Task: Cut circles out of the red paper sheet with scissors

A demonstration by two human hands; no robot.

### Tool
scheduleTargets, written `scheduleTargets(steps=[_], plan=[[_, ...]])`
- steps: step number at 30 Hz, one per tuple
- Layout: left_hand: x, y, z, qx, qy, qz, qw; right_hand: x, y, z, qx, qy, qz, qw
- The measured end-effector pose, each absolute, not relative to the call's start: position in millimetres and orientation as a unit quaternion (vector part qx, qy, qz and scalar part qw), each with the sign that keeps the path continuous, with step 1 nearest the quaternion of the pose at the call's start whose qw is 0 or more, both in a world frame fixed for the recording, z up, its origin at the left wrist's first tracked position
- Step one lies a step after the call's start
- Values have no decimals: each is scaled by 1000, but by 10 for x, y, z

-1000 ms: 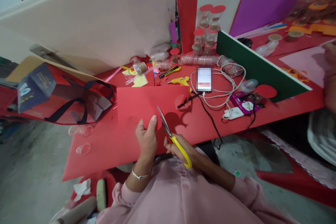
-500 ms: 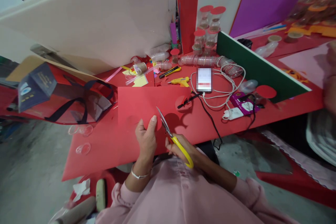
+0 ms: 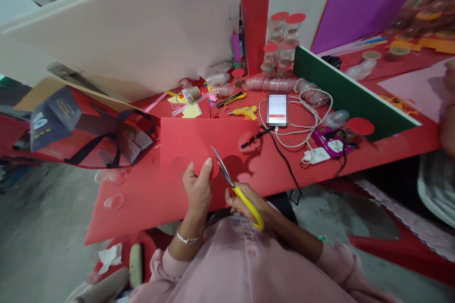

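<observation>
The right hand (image 3: pixel 249 204) has drawn the scissors (image 3: pixel 227 177) slightly back

Bright, even indoor light falls from above on a red bench (image 3: pixel 135 208). The red paper (image 3: pixel 192 142) and scissors (image 3: pixel 227 180) cast a soft shadow just beneath them. The wide-angle lens bows straight edges near the borders. The right edge smears with blur, and the phone screen (image 3: pixel 277 110) is pixelated.

Pink buttoned shirt (image 3: pixel 234 265), silver bangle (image 3: pixel 186 238) on left wrist
</observation>
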State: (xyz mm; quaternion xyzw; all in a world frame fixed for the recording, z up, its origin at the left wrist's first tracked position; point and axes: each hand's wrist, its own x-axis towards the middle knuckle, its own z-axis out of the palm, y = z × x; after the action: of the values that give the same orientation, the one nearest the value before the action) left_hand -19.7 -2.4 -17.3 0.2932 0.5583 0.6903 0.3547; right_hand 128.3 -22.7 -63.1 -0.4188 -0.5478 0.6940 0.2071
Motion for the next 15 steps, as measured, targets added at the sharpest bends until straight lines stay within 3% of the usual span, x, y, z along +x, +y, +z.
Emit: scheduleTargets(steps=[15], plan=[[-316,-78,-105,323,567,668,358,1259,-213,-490,-452,-573,663,165]])
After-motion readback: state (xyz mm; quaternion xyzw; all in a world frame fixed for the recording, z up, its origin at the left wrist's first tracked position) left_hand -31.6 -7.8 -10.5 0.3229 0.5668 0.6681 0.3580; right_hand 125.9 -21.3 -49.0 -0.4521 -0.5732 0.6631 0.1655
